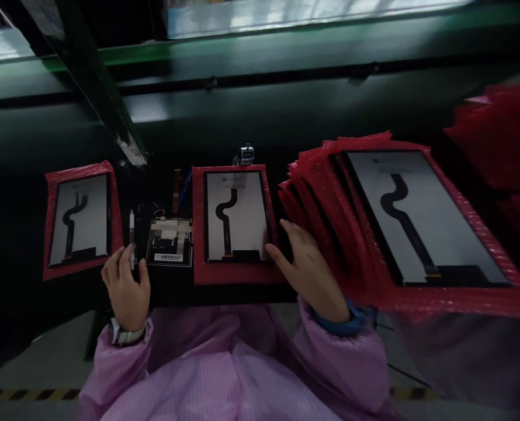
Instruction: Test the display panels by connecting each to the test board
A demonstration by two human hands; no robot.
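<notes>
My left hand rests at the table's front edge, fingers slightly bent and thumb apart. A white and dark pen lies by its fingertips; whether they touch it I cannot tell. My right hand is open, thumb and fingers spread, at the right edge of the middle display panel. That panel lies flat on a red bubble-wrap bag, its black ribbon cable curving over the pale back. Between the pen and this panel sits a small circuit board assembly with a barcode label.
Another display panel lies on red wrap at left. At right, a larger-looking panel tops fanned red bubble-wrap bags. A tally counter, a brown strip and a blue slim object lie behind. A green post slants down at left.
</notes>
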